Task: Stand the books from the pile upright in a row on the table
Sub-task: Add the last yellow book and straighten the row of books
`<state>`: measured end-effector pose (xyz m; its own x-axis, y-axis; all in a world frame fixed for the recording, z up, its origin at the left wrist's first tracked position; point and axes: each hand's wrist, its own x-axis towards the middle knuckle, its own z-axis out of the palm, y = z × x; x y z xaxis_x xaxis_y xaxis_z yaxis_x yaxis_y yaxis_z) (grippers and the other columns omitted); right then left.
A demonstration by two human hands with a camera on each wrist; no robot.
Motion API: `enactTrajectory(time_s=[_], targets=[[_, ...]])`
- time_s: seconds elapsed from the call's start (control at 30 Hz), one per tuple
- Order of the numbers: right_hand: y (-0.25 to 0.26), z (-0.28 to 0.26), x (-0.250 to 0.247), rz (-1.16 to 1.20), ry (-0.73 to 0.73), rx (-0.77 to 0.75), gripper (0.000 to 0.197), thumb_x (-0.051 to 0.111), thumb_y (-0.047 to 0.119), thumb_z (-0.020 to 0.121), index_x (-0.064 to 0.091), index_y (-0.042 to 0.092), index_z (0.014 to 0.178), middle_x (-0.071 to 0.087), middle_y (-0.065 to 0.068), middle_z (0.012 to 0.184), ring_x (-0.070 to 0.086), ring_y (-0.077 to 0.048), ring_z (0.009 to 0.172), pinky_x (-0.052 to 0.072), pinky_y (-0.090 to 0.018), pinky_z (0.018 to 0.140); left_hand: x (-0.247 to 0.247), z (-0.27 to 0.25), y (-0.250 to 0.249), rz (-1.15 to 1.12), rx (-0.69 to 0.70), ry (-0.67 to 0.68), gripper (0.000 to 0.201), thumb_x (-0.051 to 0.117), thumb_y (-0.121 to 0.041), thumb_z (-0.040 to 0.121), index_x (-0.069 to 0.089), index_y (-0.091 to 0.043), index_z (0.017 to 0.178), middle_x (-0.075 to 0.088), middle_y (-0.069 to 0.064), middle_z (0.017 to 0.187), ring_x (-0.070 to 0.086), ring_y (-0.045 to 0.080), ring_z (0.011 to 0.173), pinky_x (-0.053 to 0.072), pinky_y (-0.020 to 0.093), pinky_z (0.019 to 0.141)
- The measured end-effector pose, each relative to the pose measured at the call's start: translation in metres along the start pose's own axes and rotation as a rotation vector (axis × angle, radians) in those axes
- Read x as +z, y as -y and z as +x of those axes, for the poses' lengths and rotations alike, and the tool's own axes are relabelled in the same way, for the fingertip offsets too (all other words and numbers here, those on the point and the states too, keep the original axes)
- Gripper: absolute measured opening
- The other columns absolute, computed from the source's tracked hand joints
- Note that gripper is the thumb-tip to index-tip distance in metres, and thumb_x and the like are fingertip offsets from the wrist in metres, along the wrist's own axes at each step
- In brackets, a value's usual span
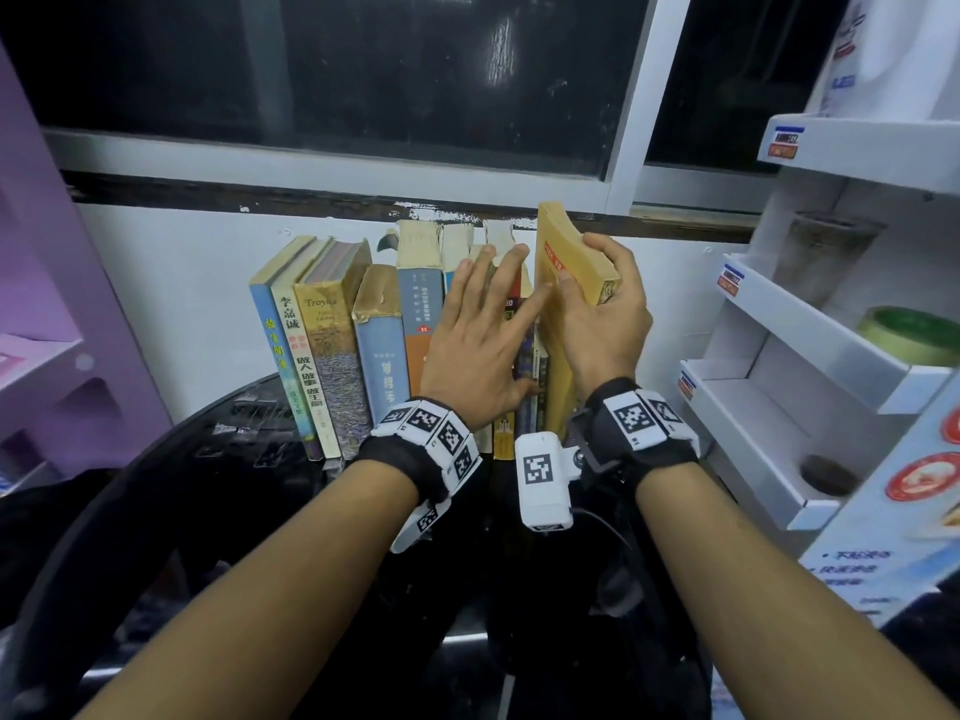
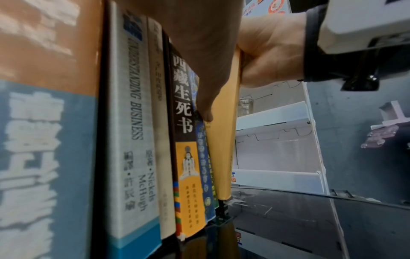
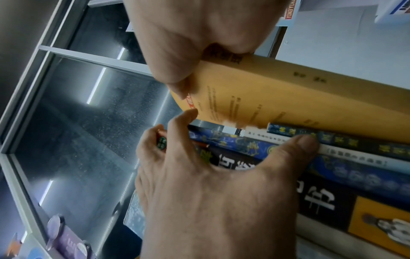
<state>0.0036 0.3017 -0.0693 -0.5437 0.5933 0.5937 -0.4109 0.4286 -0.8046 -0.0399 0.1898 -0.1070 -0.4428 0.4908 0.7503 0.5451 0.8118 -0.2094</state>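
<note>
A row of books (image 1: 332,345) stands upright on the dark glass table (image 1: 218,491), against the white wall. At its right end my right hand (image 1: 608,324) grips a thick yellow book (image 1: 555,236), thumb on the cover and fingers round the page edge. This book is upright, slightly tilted, with its bottom corner on the table (image 2: 277,210). My left hand (image 1: 467,345) lies flat with straight fingers on the spines next to it. Its thumb (image 2: 206,78) touches a blue spine beside the yellow book (image 2: 224,140). The right wrist view shows the yellow book (image 3: 277,98) pressed against the row. No pile is in view.
A white cardboard display shelf (image 1: 779,366) stands close on the right, holding a green roll (image 1: 909,335). A purple shelf unit (image 1: 52,304) is at the left. A dark window (image 1: 363,70) runs above the books. Bare table lies in front of the row.
</note>
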Motion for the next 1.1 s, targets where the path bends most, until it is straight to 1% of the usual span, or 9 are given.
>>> enactTrajectory(time_s=[0.1,0.17,0.23,0.33,0.43,0.67,0.83,0.93,1.1], targets=[[0.008,0.003,0.002,-0.180,0.050,0.005,0.034,0.064,0.022,0.091,0.058,0.029,0.124,0.065,0.008,0.099,0.063,-0.002,0.082,0.047,-0.008,0.070,-0.001,0.000,-0.002,-0.005,-0.012,-0.015,0.102,0.076,-0.048,0.055,0.034,-0.021,0.144,0.021,0.016,0.157,0.011,0.039,0.146,0.005,0.049,0.120],[0.013,0.008,-0.002,-0.390,0.160,-0.039,0.039,0.060,0.029,0.091,0.053,0.036,0.129,0.068,-0.002,0.104,0.064,-0.022,0.092,0.053,-0.028,0.081,-0.001,0.000,-0.002,-0.010,-0.013,-0.027,0.104,0.076,-0.048,0.056,0.031,-0.019,0.146,0.022,0.016,0.156,0.012,0.039,0.146,0.006,0.049,0.120],[0.018,0.016,-0.008,-0.519,0.284,-0.024,0.046,0.055,0.033,0.093,0.046,0.039,0.138,0.065,-0.007,0.118,0.056,-0.030,0.110,0.048,-0.038,0.095,-0.001,0.000,-0.002,-0.012,-0.011,-0.021,0.104,0.077,-0.049,0.056,0.031,-0.019,0.145,0.021,0.016,0.157,0.010,0.039,0.146,0.005,0.049,0.120],[0.021,0.023,-0.014,-0.557,0.409,0.029,0.055,0.051,0.034,0.091,0.040,0.038,0.145,0.059,-0.009,0.130,0.046,-0.031,0.124,0.045,-0.044,0.104,-0.002,0.000,-0.002,-0.010,-0.018,0.003,0.105,0.077,-0.052,0.056,0.030,-0.020,0.144,0.020,0.015,0.157,0.009,0.039,0.146,0.005,0.049,0.120],[0.023,0.028,-0.014,-0.567,0.418,0.034,0.055,0.054,0.030,0.091,0.042,0.036,0.144,0.057,-0.010,0.132,0.050,-0.031,0.123,0.050,-0.049,0.098,-0.003,0.001,-0.004,-0.005,-0.026,0.024,0.104,0.078,-0.055,0.056,0.033,-0.021,0.143,0.020,0.015,0.157,0.008,0.039,0.146,0.003,0.049,0.120],[0.017,0.039,-0.022,-0.601,0.357,0.042,0.050,0.052,0.017,0.096,0.043,0.027,0.145,0.058,-0.011,0.132,0.048,-0.028,0.125,0.042,-0.035,0.102,-0.004,0.002,-0.007,0.006,-0.042,0.022,0.100,0.080,-0.058,0.053,0.040,-0.022,0.138,0.021,0.014,0.156,0.011,0.039,0.145,0.003,0.048,0.120],[0.017,0.033,-0.018,-0.650,0.458,-0.002,0.059,0.059,0.021,0.091,0.039,0.033,0.145,0.057,-0.012,0.131,0.046,-0.034,0.124,0.046,-0.042,0.097,-0.005,0.002,-0.006,-0.003,-0.048,0.008,0.100,0.080,-0.054,0.052,0.039,-0.022,0.137,0.024,0.014,0.155,0.012,0.038,0.145,0.001,0.047,0.120],[0.016,0.033,-0.021,-0.672,0.435,-0.008,0.065,0.059,0.013,0.088,0.038,0.031,0.147,0.056,-0.016,0.130,0.048,-0.037,0.123,0.051,-0.048,0.096,-0.007,0.002,-0.007,-0.001,-0.053,0.017,0.098,0.080,-0.055,0.052,0.041,-0.021,0.135,0.025,0.013,0.154,0.013,0.038,0.145,0.002,0.047,0.120],[0.024,0.040,-0.025,-0.671,0.338,-0.055,0.064,0.059,0.008,0.088,0.041,0.027,0.146,0.057,-0.014,0.133,0.051,-0.033,0.124,0.048,-0.042,0.102,-0.006,0.003,-0.008,-0.004,-0.050,0.015,0.096,0.081,-0.053,0.051,0.043,-0.021,0.133,0.025,0.013,0.154,0.014,0.039,0.144,0.001,0.047,0.120]])
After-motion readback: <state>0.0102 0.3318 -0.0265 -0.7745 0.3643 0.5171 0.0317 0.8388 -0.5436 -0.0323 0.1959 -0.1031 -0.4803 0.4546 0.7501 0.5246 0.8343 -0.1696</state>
